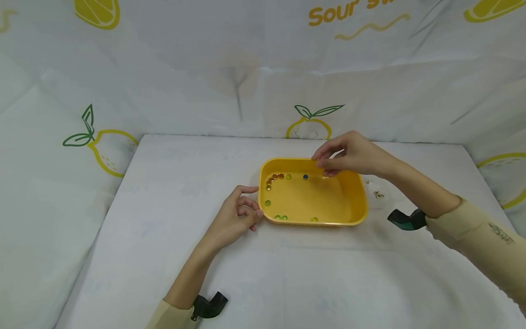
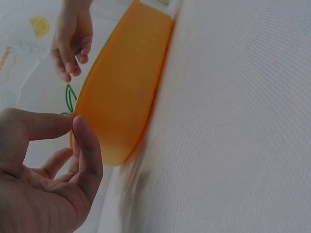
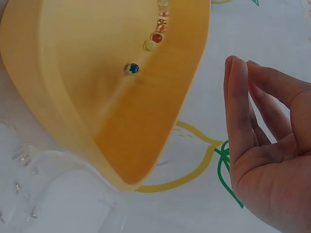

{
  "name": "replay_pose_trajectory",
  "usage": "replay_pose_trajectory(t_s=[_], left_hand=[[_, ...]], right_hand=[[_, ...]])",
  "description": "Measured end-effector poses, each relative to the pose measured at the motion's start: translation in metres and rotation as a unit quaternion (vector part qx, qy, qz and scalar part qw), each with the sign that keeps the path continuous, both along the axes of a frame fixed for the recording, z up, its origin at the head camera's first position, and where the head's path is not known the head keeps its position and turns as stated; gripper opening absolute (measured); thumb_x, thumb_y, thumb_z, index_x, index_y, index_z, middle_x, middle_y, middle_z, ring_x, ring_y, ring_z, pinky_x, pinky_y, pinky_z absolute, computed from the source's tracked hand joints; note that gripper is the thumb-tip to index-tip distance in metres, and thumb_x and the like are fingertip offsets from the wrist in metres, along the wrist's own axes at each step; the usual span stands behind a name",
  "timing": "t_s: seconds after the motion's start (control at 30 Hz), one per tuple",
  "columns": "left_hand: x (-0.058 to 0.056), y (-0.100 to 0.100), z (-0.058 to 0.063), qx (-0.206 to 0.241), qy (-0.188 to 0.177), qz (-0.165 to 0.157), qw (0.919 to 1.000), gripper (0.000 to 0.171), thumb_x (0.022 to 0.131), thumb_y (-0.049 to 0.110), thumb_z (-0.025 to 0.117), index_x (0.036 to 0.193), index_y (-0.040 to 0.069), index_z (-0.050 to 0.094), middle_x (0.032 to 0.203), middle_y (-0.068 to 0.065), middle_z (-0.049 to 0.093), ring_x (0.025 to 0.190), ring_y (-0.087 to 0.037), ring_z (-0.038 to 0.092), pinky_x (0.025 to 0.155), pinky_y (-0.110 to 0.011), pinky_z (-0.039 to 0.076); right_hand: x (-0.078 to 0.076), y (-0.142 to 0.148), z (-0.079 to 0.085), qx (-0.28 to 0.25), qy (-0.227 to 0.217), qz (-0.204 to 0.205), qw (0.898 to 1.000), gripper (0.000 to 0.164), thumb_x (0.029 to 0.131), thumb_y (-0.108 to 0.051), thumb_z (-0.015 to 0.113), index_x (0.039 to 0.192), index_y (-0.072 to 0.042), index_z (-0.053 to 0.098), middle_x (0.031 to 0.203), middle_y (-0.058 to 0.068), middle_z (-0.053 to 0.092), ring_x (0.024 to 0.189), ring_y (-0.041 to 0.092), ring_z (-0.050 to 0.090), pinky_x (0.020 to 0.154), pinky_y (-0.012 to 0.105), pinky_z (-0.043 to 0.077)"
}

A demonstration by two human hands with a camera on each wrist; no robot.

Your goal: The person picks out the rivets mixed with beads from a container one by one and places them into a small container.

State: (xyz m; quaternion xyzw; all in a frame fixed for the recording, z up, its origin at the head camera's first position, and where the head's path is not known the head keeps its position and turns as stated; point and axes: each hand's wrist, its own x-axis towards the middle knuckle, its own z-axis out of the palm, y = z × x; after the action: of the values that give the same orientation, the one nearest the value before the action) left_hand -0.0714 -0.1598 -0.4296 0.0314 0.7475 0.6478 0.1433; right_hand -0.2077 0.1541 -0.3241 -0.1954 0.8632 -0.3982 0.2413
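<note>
A yellow rectangular tray point(image 1: 304, 224) stands on the table with several small glass marbles inside. Most are amber or green and lie along its left, back and front sides. A blue marble point(image 1: 305, 177) sits by the back wall, also seen as a blue marble point(image 3: 131, 69) in the right wrist view. My left hand point(image 1: 235, 219) pinches the tray's rim at the left end between thumb and finger. Above the back right rim, my right hand point(image 1: 349, 155) hovers with its fingers bent loosely downward and its fingertips close together. No object shows between them.
Right of the tray stands a clear plastic container point(image 3: 73, 194) with a few small shiny pieces point(image 1: 378, 195) in it. A white cloth with lemon prints hangs behind the table point(image 1: 185, 164) and along its sides.
</note>
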Motion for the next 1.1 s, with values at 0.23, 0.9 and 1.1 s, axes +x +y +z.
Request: replay_pose_trajectory(t_s=[0.23, 0.9, 1.1], left_hand=[[0.0, 0.0, 0.0, 0.001, -0.003, 0.003, 1.0, 0.058, 0.099, 0.001, 0.069, 0.152, 0.011, 0.05, 0.108, -0.015, 0.067, 0.079, -0.026, 0.068, 0.069, -0.031, 0.065], [0.0, 0.0, 0.0, 0.001, 0.001, -0.001, 1.0, 0.057, 0.099, 0.001, 0.069, 0.152, 0.011, 0.05, 0.108, -0.015, 0.067, 0.078, -0.025, 0.067, 0.069, -0.034, 0.066], [0.0, 0.0, 0.0, 0.004, 0.0, -0.002, 1.0, 0.057, 0.099, 0.001, 0.069, 0.152, 0.01, 0.049, 0.108, -0.015, 0.067, 0.076, -0.022, 0.067, 0.069, -0.032, 0.065]], right_hand=[[-0.003, -0.008, 0.001, -0.005, -0.006, 0.007, 1.0, 0.024, 0.098, -0.005, 0.078, 0.12, 0.006, 0.076, 0.102, 0.015, 0.079, 0.085, 0.028, 0.082, 0.076, 0.036, 0.07], [-0.008, -0.037, -0.003, -0.007, -0.002, 0.047, 0.999, 0.023, 0.099, -0.005, 0.078, 0.119, 0.005, 0.077, 0.101, 0.022, 0.076, 0.081, 0.023, 0.08, 0.075, 0.033, 0.07], [-0.011, -0.046, -0.007, -0.017, -0.002, 0.066, 0.998, 0.023, 0.098, -0.004, 0.078, 0.119, 0.006, 0.077, 0.098, 0.019, 0.079, 0.082, 0.031, 0.081, 0.073, 0.033, 0.07]])
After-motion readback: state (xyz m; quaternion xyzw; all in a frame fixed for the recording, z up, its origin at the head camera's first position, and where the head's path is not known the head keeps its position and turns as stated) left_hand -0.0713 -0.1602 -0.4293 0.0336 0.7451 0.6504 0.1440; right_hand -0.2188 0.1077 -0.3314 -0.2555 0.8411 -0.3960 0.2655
